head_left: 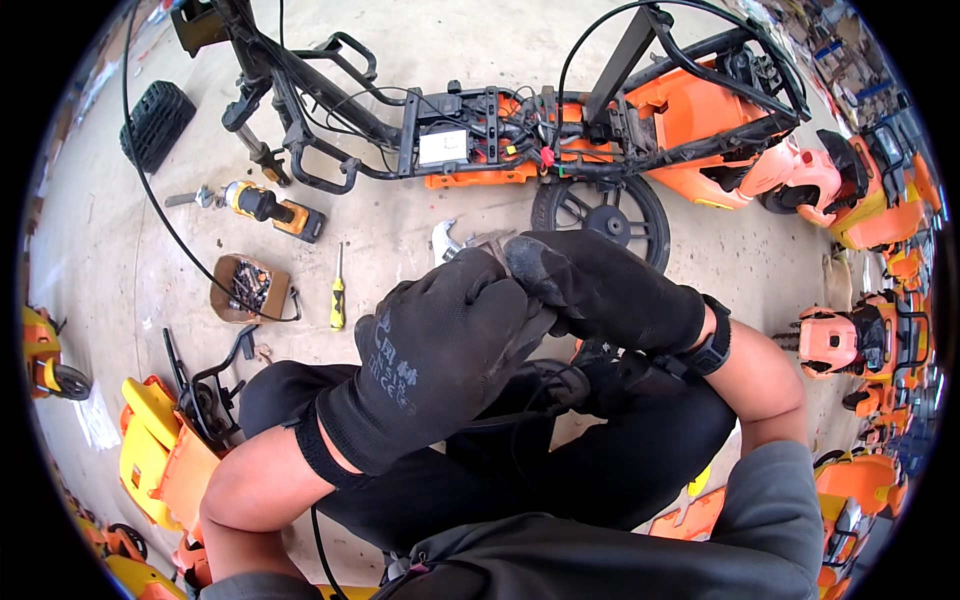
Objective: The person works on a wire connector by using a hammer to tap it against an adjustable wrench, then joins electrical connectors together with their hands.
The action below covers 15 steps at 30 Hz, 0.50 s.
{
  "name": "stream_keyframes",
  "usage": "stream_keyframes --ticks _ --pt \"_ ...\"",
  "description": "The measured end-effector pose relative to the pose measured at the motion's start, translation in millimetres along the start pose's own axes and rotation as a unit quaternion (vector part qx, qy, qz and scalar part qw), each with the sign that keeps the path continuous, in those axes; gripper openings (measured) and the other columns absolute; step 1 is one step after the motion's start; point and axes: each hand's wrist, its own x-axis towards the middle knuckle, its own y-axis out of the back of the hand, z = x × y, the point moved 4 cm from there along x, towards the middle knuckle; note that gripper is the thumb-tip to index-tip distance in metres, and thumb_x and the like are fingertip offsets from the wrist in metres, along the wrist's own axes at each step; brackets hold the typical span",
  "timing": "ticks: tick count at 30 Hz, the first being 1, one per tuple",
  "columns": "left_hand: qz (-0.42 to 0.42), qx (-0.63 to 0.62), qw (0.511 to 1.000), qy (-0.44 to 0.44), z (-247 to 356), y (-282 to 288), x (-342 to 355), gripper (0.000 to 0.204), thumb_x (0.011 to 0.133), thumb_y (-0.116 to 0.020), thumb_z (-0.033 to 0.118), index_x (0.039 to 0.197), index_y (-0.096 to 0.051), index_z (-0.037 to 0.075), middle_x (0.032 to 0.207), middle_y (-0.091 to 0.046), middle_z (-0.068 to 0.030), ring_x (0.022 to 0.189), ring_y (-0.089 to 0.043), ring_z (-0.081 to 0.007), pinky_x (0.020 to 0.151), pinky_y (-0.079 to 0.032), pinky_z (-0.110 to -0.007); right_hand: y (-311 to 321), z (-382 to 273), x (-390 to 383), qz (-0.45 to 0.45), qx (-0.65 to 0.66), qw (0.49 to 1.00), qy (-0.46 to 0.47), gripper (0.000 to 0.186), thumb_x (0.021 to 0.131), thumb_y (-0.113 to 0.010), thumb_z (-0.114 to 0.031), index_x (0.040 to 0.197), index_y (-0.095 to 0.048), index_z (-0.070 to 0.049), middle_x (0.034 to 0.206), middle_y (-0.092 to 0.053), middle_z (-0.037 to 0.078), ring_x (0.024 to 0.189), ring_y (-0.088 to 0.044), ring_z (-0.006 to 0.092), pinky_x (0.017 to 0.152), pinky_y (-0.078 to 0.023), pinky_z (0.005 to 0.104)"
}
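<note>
Both my hands wear black work gloves and meet in front of my chest, above my bent knees. My left hand point(440, 345) is closed, its fingers curled in toward the other hand. My right hand point(610, 290) presses against it with thumb and fingers drawn together. A small grey-brown piece point(494, 243) shows at the fingertips between them; its kind I cannot make out. Just beyond the left hand, a silver metal tool point(443, 240) lies on the floor, partly hidden by the glove.
Ahead lies a black scooter frame point(390, 130) with wiring, orange panels and a wheel point(605, 222). On the floor at left are a yellow cordless power tool point(275, 208), a screwdriver point(338, 290), a cardboard box point(248, 287) of small parts and a black tread-patterned piece point(158, 125). Orange scooters point(835, 340) line the right.
</note>
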Motion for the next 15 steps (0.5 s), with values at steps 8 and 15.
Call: stream_keyframes --ticks 8,15 --pt "0.060 -0.082 0.994 -0.030 -4 8 3 0.026 0.080 -0.077 0.015 0.076 -0.054 0.004 0.075 -0.057 -0.0102 0.056 -0.056 -0.0251 0.050 -0.045 -0.032 2 0 -15 0.151 -0.234 0.917 0.287 0.061 0.082 -0.063 -0.003 0.138 -0.042 0.003 0.098 -0.061 0.016 0.071 -0.061 0.0256 0.063 -0.051 0.0361" --pt "0.079 -0.281 0.953 0.078 -17 13 1 0.020 0.088 -0.066 0.018 0.084 -0.058 0.000 0.086 -0.063 -0.0145 0.068 -0.061 -0.0228 0.061 -0.047 -0.030 5 0 -3 0.143 -0.243 0.925 0.254 0.063 0.081 -0.066 -0.006 0.139 -0.042 0.006 0.119 -0.063 0.019 0.099 -0.064 0.0329 0.089 -0.049 0.0413"
